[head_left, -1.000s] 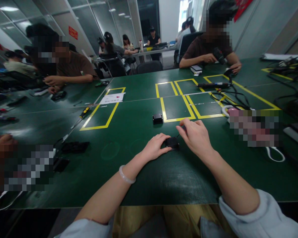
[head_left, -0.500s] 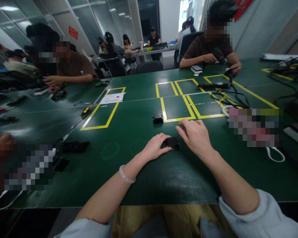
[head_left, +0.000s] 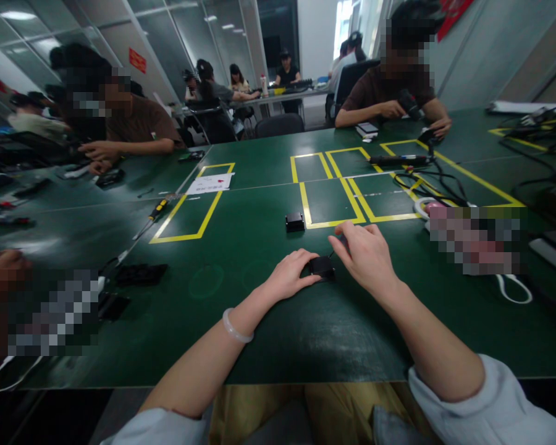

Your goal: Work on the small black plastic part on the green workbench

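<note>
My left hand (head_left: 293, 274) steadies a small black box-shaped part (head_left: 323, 267) on the green table, with thumb and fingers gripping its left side. My right hand (head_left: 366, 250) hovers just right of and above it, fingers curled in a pinch. From those fingertips a thin dark rod (head_left: 332, 253) reaches toward the box's top edge; its kind is too small to make out. Farther away stands a second, similar black box-shaped part (head_left: 294, 222), touched by neither hand.
Yellow tape rectangles (head_left: 336, 222) mark the table. A yellow-and-black screwdriver (head_left: 157, 211) and a white paper (head_left: 210, 184) lie left. Black cables (head_left: 438, 185) and a blurred-out pink item (head_left: 472, 244) are right. Dark flat parts (head_left: 141, 274) lie at left. Co-workers (head_left: 389, 93) sit across the table.
</note>
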`<action>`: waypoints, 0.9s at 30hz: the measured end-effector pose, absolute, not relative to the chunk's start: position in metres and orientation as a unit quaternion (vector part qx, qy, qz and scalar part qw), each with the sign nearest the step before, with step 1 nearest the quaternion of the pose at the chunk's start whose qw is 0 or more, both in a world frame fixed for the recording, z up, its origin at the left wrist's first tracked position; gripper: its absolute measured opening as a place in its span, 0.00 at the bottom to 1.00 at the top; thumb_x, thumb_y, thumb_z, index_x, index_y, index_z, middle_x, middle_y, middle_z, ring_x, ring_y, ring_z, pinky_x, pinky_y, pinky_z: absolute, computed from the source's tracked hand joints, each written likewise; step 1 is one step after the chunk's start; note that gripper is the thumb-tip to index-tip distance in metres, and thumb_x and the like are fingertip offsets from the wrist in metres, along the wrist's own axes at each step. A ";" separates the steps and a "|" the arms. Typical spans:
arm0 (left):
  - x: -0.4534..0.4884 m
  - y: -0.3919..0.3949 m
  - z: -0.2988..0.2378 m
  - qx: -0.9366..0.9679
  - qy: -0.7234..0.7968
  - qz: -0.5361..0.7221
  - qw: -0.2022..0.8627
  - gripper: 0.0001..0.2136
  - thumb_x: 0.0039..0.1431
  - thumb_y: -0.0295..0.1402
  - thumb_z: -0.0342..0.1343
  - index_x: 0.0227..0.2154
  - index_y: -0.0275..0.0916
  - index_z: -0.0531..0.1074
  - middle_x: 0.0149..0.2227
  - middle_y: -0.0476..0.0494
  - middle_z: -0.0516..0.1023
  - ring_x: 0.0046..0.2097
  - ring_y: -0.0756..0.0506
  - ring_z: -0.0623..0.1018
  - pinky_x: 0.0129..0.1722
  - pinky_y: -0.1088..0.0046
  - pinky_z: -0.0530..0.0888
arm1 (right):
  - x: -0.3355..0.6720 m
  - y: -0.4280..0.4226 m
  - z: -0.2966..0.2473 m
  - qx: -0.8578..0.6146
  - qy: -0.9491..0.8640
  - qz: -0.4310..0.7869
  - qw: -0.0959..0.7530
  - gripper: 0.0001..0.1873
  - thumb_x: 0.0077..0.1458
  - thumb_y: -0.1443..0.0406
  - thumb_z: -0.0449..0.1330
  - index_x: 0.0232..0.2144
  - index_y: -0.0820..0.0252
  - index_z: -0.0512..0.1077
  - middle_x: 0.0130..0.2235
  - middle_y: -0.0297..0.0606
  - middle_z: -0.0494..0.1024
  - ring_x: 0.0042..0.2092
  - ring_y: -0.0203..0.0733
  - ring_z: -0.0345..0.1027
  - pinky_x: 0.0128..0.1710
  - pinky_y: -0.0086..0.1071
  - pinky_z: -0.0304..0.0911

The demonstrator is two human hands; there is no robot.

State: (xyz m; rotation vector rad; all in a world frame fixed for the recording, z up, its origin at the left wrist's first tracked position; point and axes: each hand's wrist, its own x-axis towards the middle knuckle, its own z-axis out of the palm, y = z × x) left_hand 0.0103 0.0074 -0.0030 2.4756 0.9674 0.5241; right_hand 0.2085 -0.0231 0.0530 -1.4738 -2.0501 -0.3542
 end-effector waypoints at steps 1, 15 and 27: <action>0.010 0.007 -0.003 0.893 0.348 0.189 0.214 0.18 0.59 0.42 0.56 0.50 0.41 0.66 0.45 0.42 0.70 0.46 0.42 0.71 0.47 0.64 0.69 | 0.209 -0.023 0.053 -0.554 -0.769 -0.130 0.291 0.12 0.63 0.60 0.46 0.33 0.59 0.65 0.28 0.36 0.73 0.31 0.39 0.65 0.38 0.33 0.50; 0.010 0.008 -0.003 0.895 0.347 0.186 0.211 0.18 0.59 0.42 0.56 0.50 0.41 0.66 0.45 0.42 0.70 0.46 0.42 0.71 0.47 0.64 0.69 | 0.209 -0.022 0.053 -0.552 -0.770 -0.146 0.284 0.11 0.63 0.63 0.46 0.33 0.59 0.66 0.29 0.35 0.72 0.32 0.38 0.64 0.38 0.33 0.48; 0.010 0.009 -0.003 0.895 0.347 0.186 0.211 0.18 0.59 0.42 0.56 0.50 0.41 0.66 0.45 0.42 0.70 0.46 0.42 0.71 0.47 0.64 0.69 | 0.210 -0.021 0.053 -0.551 -0.769 -0.157 0.284 0.09 0.62 0.65 0.47 0.36 0.60 0.67 0.30 0.35 0.73 0.34 0.38 0.65 0.39 0.32 0.49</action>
